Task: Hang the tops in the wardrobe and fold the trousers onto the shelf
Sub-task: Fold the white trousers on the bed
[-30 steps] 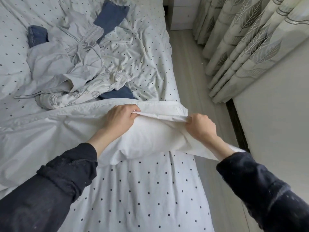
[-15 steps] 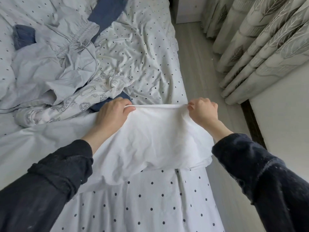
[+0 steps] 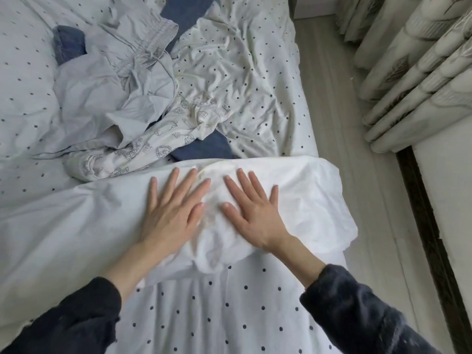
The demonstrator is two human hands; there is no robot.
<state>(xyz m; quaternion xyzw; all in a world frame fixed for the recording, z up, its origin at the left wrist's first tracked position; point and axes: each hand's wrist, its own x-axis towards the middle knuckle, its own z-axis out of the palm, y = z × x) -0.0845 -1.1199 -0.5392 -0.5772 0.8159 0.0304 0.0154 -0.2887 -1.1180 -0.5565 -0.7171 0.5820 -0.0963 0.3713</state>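
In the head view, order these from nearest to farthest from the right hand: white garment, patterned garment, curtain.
1. white garment: directly under the right hand.
2. patterned garment: beyond it, to the left on the bed.
3. curtain: far right, across the floor.

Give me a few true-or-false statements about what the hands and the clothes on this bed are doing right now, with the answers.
1. Both hands lie flat, fingers spread, on the white garment. True: left hand, right hand.
2. The right hand pinches the garment's edge. False: its fingers are straight and pressing down.
3. A pile of other clothes lies on the bed beyond the white garment. True.
4. The white garment hangs on a hanger. False: it lies on the dotted bedsheet.
5. Curtains hang to the right of the bed. True.
6. The two hands overlap each other. False: they lie side by side, apart.
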